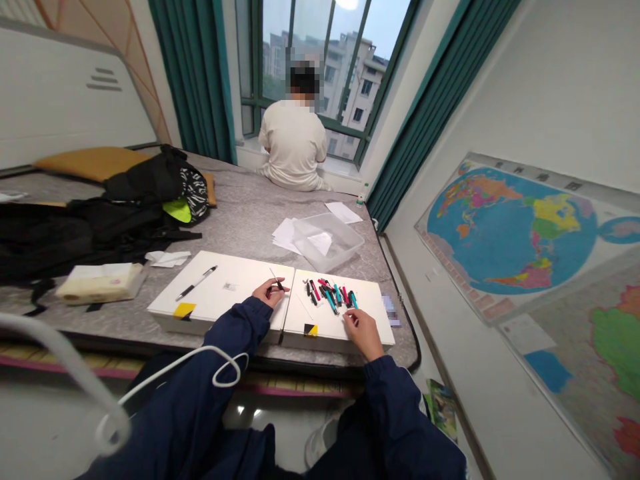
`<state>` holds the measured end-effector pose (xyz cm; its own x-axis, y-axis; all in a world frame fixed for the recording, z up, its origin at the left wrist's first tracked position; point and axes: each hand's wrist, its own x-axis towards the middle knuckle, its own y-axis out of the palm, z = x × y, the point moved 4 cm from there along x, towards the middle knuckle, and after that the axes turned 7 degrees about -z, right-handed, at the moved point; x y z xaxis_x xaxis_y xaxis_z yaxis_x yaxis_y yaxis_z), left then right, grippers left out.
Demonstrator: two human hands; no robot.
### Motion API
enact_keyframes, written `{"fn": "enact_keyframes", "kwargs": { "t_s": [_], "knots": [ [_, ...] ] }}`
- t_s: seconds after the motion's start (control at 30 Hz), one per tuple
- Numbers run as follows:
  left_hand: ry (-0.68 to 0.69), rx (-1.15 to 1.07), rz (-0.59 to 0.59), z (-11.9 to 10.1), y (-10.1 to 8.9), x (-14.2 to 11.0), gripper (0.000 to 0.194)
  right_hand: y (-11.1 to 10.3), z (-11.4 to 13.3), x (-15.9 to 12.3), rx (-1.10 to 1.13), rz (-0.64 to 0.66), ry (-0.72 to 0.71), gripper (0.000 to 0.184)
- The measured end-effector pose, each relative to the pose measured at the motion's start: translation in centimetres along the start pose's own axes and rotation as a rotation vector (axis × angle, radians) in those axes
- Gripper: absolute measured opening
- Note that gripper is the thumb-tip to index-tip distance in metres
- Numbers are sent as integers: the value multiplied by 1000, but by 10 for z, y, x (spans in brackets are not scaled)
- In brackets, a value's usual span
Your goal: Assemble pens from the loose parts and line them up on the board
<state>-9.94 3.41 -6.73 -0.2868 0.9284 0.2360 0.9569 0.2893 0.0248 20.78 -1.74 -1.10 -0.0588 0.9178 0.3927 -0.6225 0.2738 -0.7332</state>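
My left hand [270,292] is closed on a black pen part [281,286] over the right side of the left white box [245,267]; a thin rod, perhaps a refill, sticks up by the fingers. Fingertips pinched, my right hand [365,333] is at the near edge of a pile of pen parts [330,293] in black, red and teal. Whatever its fingers hold, if anything, is too small to make out. The pile lies on the right white box [373,293], with thin clear pieces beside it. One black and white pen [197,283] lies alone on the left box.
Behind the boxes are a clear plastic bin [330,240] and white papers [285,233]. To the left lie a tissue pack [103,283] and black bags [100,227]. A white cable [185,360] crosses my left sleeve. A person [294,140] sits by the window, facing away.
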Motion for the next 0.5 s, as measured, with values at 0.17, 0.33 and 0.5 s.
{"fn": "enact_keyframes", "kwargs": {
  "t_s": [0.17, 0.33, 0.5],
  "knots": [
    [-2, 4, -19, -4, 1, -2, 45, -7, -15, -13, 82, 10, 69, 26],
    [0, 25, -20, -9, 1, -3, 44, -6, -26, -19, 165, -104, 166, 29],
    [14, 20, -17, -11, 2, -3, 43, -5, -26, -22, 188, -153, 166, 27]
  ]
}}
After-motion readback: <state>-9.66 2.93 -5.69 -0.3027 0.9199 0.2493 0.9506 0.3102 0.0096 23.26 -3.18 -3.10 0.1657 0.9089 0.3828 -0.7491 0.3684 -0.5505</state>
